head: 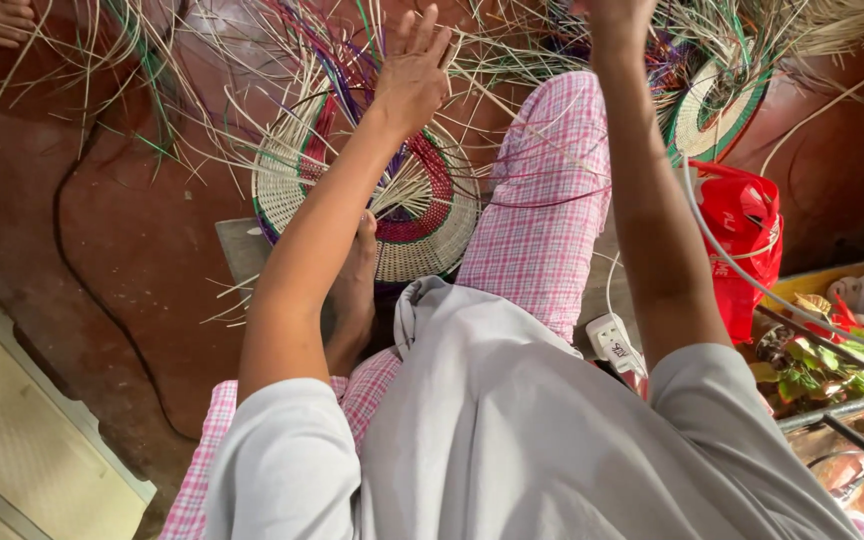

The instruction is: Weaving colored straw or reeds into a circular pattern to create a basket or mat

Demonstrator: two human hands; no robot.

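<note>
On the red floor [142, 240], a round woven mat [422, 215] is held down under a bare foot [357, 290]. It is made of pale, red and green rings, with long loose straws [202, 110] sticking out all around. The left hand [414, 75] is raised over the mat with its fingers spread loose, and thin straws seem to be touched, not gripped. The right hand [612, 15] is cut off at the top edge, so its grip cannot be told. For neat weaving, each straw is best pulled snug and flat while the mat is kept pinned. A second woven round [717, 110] lies near a red bag [747, 235].
</note>
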